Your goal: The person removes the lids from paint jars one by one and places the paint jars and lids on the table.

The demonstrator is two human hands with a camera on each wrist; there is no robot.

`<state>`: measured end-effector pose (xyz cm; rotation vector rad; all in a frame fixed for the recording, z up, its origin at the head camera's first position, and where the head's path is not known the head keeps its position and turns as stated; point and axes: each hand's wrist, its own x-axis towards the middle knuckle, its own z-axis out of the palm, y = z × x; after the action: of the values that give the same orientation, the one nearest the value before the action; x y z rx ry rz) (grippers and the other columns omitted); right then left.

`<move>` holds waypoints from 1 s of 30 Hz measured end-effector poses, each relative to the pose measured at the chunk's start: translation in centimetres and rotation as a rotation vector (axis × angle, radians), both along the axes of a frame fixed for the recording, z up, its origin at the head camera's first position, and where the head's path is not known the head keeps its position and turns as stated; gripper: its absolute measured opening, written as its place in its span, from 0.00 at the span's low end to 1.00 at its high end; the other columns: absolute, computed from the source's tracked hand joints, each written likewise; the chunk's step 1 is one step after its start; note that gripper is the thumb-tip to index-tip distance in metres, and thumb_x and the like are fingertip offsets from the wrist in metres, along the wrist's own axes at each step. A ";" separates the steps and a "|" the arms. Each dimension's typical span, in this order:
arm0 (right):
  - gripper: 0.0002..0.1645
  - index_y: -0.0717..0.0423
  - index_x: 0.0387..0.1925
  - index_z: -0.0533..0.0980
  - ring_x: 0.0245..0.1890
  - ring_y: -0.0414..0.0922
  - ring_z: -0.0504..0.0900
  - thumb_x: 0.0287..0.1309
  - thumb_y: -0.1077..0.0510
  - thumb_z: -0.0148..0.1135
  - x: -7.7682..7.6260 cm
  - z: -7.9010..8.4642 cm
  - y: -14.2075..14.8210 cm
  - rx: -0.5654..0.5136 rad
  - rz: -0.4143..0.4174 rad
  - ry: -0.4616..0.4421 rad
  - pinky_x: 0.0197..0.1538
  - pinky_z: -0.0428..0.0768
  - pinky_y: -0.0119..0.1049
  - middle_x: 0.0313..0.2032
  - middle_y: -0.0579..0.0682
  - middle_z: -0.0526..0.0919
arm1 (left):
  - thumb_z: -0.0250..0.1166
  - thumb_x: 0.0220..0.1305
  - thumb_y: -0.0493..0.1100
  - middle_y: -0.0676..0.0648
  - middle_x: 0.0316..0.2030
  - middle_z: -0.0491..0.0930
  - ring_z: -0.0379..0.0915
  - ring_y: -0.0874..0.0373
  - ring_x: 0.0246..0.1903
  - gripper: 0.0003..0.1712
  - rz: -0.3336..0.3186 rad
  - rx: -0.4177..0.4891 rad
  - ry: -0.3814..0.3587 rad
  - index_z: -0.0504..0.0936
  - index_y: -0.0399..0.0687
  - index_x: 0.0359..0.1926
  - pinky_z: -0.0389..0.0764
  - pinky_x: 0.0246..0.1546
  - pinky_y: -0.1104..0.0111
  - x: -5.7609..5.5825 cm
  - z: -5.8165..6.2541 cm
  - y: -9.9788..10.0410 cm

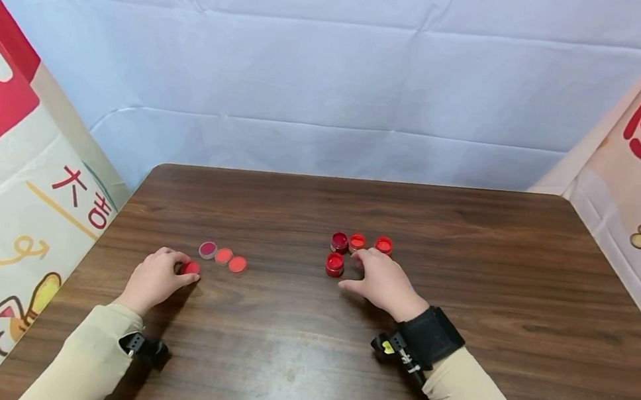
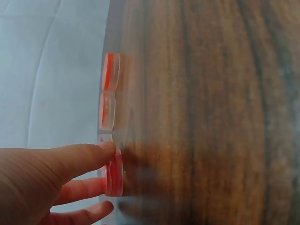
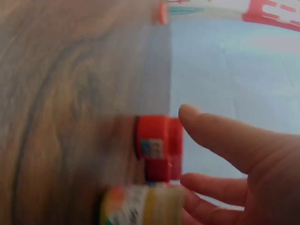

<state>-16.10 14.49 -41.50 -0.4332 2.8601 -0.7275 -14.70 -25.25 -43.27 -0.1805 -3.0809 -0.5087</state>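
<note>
My left hand [image 1: 157, 277] pinches a red round lid [image 1: 190, 268] at the table's left, thumb on the near side and fingers on the far side. Beside it lie a dark red lid [image 1: 207, 250] and two orange-red lids [image 1: 223, 255], [image 1: 237, 264]. In the left wrist view the pinched lid [image 2: 115, 176] stands out below the thumb. My right hand [image 1: 385, 284] is spread beside several small open paint jars, thumb and fingers apart. The nearest is a red jar [image 1: 334, 265]; behind it are a dark red jar [image 1: 339, 242] and a red-orange jar [image 1: 357, 241].
Another red jar [image 1: 383, 245] stands behind the right fingers. In the right wrist view a blurred yellowish labelled jar [image 3: 136, 206] is close to that hand. The brown wooden table [image 1: 289, 356] ends at a pale cloth backdrop [image 1: 311, 79]; printed banners hang on both sides.
</note>
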 end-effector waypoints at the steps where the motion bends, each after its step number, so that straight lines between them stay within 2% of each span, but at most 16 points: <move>1: 0.35 0.60 0.53 0.73 0.46 0.49 0.76 0.48 0.45 0.70 0.2 0.1 0.4 -0.021 0.011 0.001 0.48 0.74 0.46 0.46 0.54 0.77 | 0.71 0.51 0.47 0.38 0.37 0.76 0.72 0.43 0.37 0.22 -0.002 0.001 -0.013 0.82 0.36 0.42 0.75 0.38 0.50 0.0 0.0 -0.1; 6: 0.34 0.62 0.54 0.72 0.50 0.52 0.73 0.50 0.47 0.69 0.9 0.5 2.4 -0.104 0.063 -0.002 0.51 0.73 0.48 0.51 0.56 0.75 | 0.71 0.52 0.47 0.35 0.40 0.75 0.72 0.41 0.39 0.23 -0.002 0.007 -0.019 0.80 0.34 0.44 0.74 0.39 0.48 0.1 0.9 -0.1; 10: 0.34 0.62 0.53 0.73 0.49 0.53 0.73 0.48 0.48 0.71 1.1 0.3 3.6 -0.098 0.104 0.009 0.50 0.72 0.50 0.48 0.56 0.75 | 0.70 0.53 0.46 0.33 0.44 0.75 0.72 0.37 0.43 0.24 -0.003 0.023 0.063 0.80 0.33 0.46 0.72 0.41 0.46 0.2 2.3 1.2; 15: 0.34 0.62 0.52 0.73 0.51 0.55 0.72 0.46 0.48 0.72 1.2 -0.1 4.5 -0.078 0.123 0.006 0.53 0.68 0.54 0.49 0.57 0.75 | 0.72 0.50 0.45 0.36 0.42 0.76 0.74 0.40 0.40 0.21 -0.079 0.052 0.218 0.82 0.36 0.42 0.73 0.40 0.50 0.3 3.8 5.5; 18: 0.35 0.62 0.52 0.73 0.52 0.56 0.72 0.45 0.49 0.73 1.3 -0.2 4.9 -0.080 0.125 0.000 0.53 0.69 0.55 0.50 0.58 0.74 | 0.73 0.49 0.46 0.40 0.42 0.77 0.75 0.43 0.39 0.20 -0.145 0.065 0.267 0.83 0.39 0.42 0.74 0.41 0.53 0.2 4.3 8.7; 23: 0.33 0.61 0.52 0.73 0.51 0.55 0.72 0.46 0.49 0.72 1.5 -0.3 5.2 -0.089 0.132 -0.006 0.52 0.70 0.54 0.49 0.58 0.75 | 0.72 0.50 0.47 0.45 0.42 0.77 0.75 0.47 0.40 0.19 -0.249 0.067 0.260 0.83 0.44 0.43 0.74 0.42 0.56 0.0 4.3 13.5; 30: 0.32 0.62 0.51 0.73 0.50 0.55 0.73 0.47 0.50 0.72 1.5 -0.2 5.5 -0.077 0.144 -0.017 0.50 0.72 0.50 0.48 0.57 0.75 | 0.71 0.52 0.48 0.47 0.43 0.76 0.73 0.49 0.41 0.19 -0.361 0.090 0.155 0.82 0.45 0.44 0.74 0.44 0.56 0.2 3.6 18.6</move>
<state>-14.64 19.96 -41.72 -0.6338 2.7572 -0.8124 -14.48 -6.63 -39.70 -0.7438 -2.8731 -0.6079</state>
